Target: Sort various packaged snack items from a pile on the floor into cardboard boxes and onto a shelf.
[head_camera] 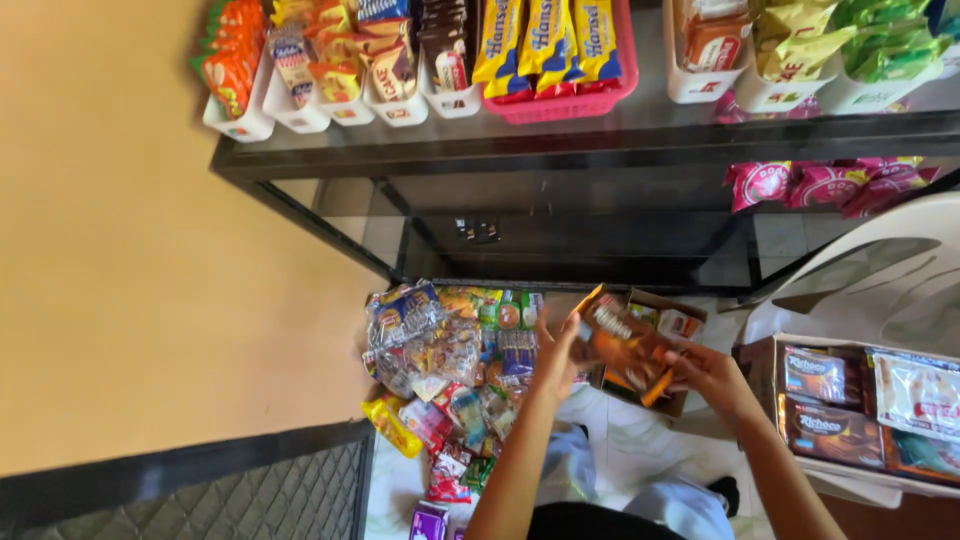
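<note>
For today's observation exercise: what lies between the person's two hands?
In the head view, a brown and orange snack packet spans the gap, gripped by the left hand and the right hand, above an open cardboard box.

We are in a small snack shop — the black shelf rack point(560, 150) shows it. On its top tier, white bins point(330, 105) and a pink basket point(570, 100) hold sorted snack packets. Below the rack, a heap of loose packets point(450, 380) covers the floor — to the rack's lower right, a cardboard box point(860, 410) holds more wafer packs.
</note>
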